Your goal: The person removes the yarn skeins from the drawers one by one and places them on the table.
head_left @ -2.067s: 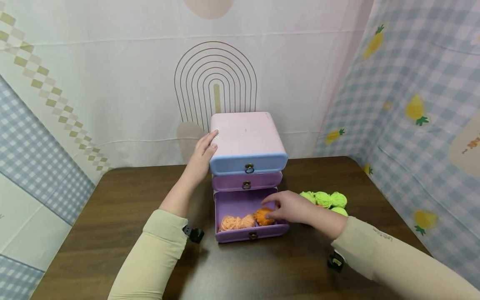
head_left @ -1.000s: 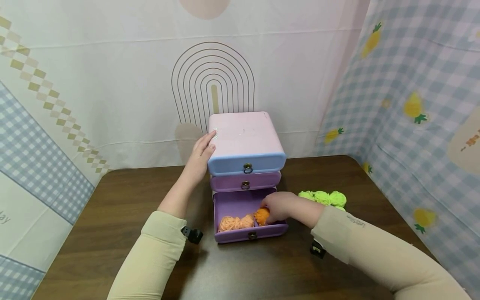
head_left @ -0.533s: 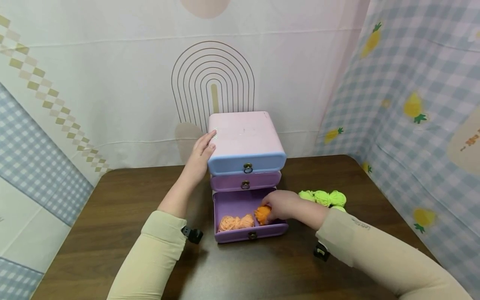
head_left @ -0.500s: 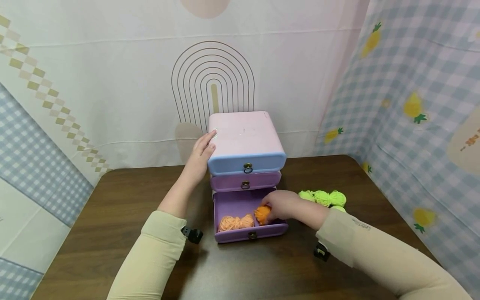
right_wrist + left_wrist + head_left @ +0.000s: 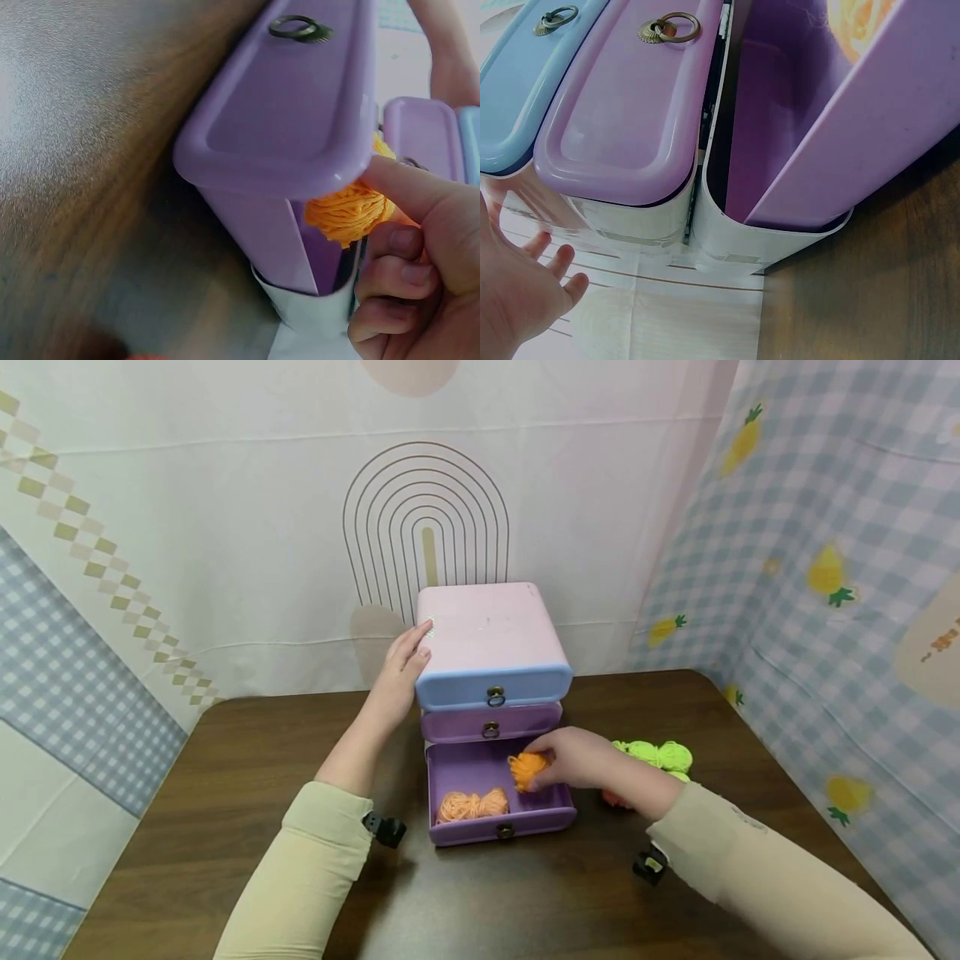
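Observation:
A small cabinet (image 5: 487, 627) with a pink top stands at the back of the table, its bottom purple drawer (image 5: 504, 831) pulled out. My left hand (image 5: 395, 681) rests against its left side and top edge, fingers extended. Over the right half of that drawer, my right hand (image 5: 576, 757) pinches a bundle of orange yarn (image 5: 527, 769) between thumb and fingers. The right wrist view shows this orange yarn (image 5: 349, 214) just behind the drawer front, thumb close to the rim. A peach yarn bundle (image 5: 472, 806) lies in the drawer's left half.
Several lime-green yarn bundles (image 5: 675, 756) lie on the table right of the cabinet, with a reddish-orange bundle (image 5: 615, 797) partly hidden by my right forearm. Above the open drawer are a closed purple drawer (image 5: 517, 722) and a blue one (image 5: 457, 691), both with ring pulls.
My right hand has closed on the orange yarn in the drawer and raised it slightly, up and back. The left hand stays on the cabinet.

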A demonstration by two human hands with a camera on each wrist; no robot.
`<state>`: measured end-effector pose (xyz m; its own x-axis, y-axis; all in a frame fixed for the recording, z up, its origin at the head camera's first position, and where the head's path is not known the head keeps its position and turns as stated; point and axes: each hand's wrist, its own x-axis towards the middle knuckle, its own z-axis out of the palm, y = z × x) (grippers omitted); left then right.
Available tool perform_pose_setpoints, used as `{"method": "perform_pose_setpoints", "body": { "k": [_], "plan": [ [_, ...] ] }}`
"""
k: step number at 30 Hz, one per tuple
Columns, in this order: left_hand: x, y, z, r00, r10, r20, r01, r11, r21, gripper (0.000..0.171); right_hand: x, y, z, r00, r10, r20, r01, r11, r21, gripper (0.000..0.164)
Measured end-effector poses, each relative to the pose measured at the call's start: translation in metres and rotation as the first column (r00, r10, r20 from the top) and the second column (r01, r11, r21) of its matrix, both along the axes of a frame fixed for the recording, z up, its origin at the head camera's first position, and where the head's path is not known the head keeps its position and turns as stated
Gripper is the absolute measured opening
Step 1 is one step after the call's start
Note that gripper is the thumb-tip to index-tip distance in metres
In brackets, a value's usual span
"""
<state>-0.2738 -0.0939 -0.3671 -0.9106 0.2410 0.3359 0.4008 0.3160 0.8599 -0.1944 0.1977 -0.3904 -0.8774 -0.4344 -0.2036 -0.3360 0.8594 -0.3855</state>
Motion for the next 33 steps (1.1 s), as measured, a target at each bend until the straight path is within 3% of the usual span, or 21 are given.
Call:
{"method": "perform_pose_setpoints", "body": {
  "k": [6,15,23,28,33],
  "plan": [
    [0.002,0.0,0.001,1.0,0.003,-0.002,-0.003,1.0,0.0,0.051,0.006,0.018,0.01,0.999,-0.032,0.035,0.034,0.996,-0.083,0.049],
    [0.001,0.0,0.001,1.0,0.012,0.001,-0.012,1.0,-0.005,0.052,0.021,0.052,0.016,0.985,-0.139,0.098,0.154,0.975,-0.158,0.06],
    [0.001,0.001,0.0,1.0,0.007,-0.014,-0.007,1.0,0.004,0.051,0.044,0.089,-0.001,0.978,-0.162,0.132,0.189,0.956,-0.225,0.064],
    [0.001,0.001,0.0,1.0,0.003,-0.005,-0.003,1.0,0.002,0.052,0.06,0.11,-0.014,0.978,-0.16,0.132,0.185,0.959,-0.215,0.053],
    [0.002,0.001,0.0,1.0,0.008,-0.011,-0.009,1.0,-0.004,0.052,0.072,0.122,-0.025,0.971,-0.155,0.181,0.193,0.957,-0.218,0.056]
  ]
}}
